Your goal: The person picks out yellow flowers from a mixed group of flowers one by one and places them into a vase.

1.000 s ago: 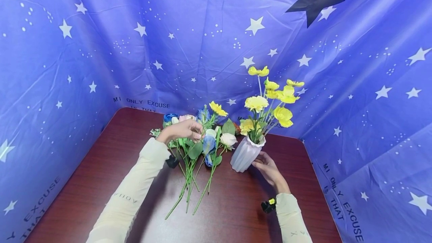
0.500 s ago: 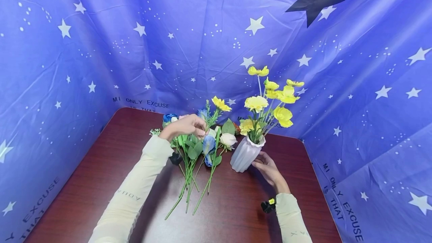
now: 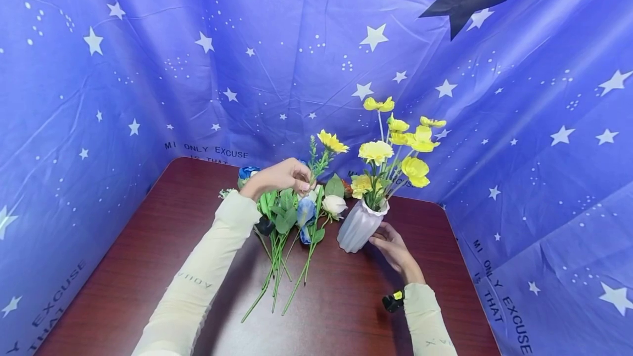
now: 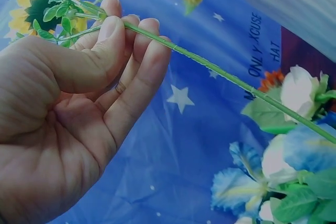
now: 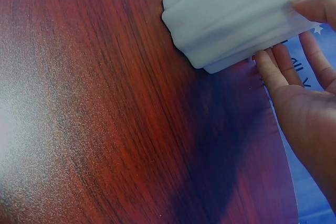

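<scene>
In the left wrist view my left hand (image 4: 89, 87) pinches the thin green stem (image 4: 210, 72) of a sunflower (image 4: 44, 11) between thumb and fingertips, just below its small leaves. The head view shows the sunflower's yellow bloom (image 3: 333, 140) raised above the loose flowers. My right hand (image 3: 393, 249) holds the side of a white fluted vase (image 3: 360, 227), thumb on one face and fingers around the far side, as the right wrist view shows. Several yellow flowers (image 3: 415, 171) stand in the vase. The lower end of the sunflower's stem is hidden in the head view.
Loose artificial flowers lie in a heap on the brown table (image 3: 237, 312), among them a blue iris (image 3: 306, 211) and a white rose (image 3: 334, 205), their stems toward the front. Behind hangs a blue star-patterned cloth (image 3: 277, 59).
My left hand has moved right and slightly up, lifting the sunflower away from the heap toward the vase. The right hand and the vase have stayed in place.
</scene>
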Demonstrator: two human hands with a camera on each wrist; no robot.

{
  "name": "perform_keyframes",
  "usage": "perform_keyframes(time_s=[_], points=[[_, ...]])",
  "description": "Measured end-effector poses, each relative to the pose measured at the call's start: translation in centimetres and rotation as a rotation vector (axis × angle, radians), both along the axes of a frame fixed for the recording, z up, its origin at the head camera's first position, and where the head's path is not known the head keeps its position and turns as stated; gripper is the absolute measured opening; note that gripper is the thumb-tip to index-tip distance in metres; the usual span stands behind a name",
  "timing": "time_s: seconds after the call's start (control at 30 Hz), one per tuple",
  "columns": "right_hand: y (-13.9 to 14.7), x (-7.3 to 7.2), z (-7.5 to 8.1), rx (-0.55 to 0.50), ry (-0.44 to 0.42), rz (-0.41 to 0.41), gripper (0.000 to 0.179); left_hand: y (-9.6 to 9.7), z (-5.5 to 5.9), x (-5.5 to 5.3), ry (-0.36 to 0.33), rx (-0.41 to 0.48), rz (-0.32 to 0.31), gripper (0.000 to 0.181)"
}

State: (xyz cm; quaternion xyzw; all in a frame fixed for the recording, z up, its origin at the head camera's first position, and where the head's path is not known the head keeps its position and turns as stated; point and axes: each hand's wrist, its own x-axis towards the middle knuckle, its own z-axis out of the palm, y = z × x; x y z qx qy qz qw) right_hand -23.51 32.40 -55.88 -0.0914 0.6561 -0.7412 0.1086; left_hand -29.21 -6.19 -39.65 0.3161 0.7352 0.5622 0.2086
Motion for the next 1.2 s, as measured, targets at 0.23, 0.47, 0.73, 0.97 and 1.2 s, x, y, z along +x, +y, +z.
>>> perform_keyframes(time_s=[0.23, 0.47, 0.73, 0.97, 1.2], points=[[-0.1, 0.0, 0.0, -0.001, -0.009, -0.008, 0.041, 1.3, 1.4, -0.1, 0.047, 0.016, -0.018, 0.01], [-0.1, 0.1, 0.1, -0.004, -0.007, -0.005, 0.042, 3.2, 2.7, 0.1, 0.13, 0.01, -0.035, 0.013], [-0.1, 0.1, 0.0, -0.005, 0.001, -0.002, 0.041, 5.8, 4.2, 0.6, 0.226, -0.004, -0.042, 0.009], [0.0, 0.1, 0.0, -0.002, 0.004, 0.002, 0.041, 7.7, 4.8, 1.0, 0.251, 0.049, 0.02, 0.009], [-0.1, 0.1, 0.1, -0.001, -0.005, -0.007, 0.041, 9.4, 5.0, 1.2, 0.23, 0.176, 0.115, 0.011]])
